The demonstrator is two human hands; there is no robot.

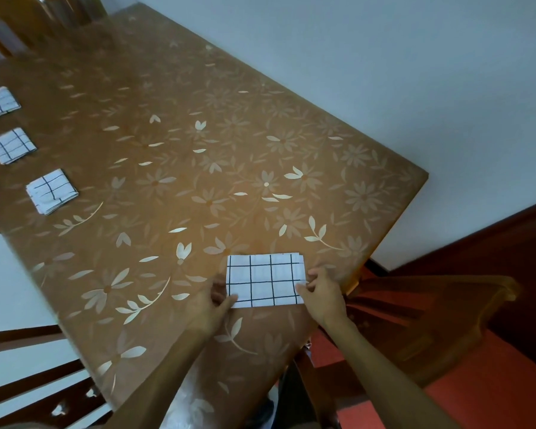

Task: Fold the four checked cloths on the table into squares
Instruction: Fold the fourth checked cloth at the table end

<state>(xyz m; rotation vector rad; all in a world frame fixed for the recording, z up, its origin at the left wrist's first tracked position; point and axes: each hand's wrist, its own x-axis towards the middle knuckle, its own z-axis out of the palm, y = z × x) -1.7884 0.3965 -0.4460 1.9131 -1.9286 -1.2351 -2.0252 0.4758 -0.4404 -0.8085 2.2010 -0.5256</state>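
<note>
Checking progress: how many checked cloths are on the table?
4. Three folded ones line the table at left: far square, middle square, near square. The fourth, a rectangular cloth, lies at the near edge, pinched by left hand and right hand. None looks hidden.

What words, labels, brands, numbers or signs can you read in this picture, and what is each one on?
None: there is no readable text anywhere in the picture.
Long cloth: only black grid lines, no writing or tag.
Three folded cloths: only black grid lines.
Table cover: only a flower and leaf pattern.
</note>
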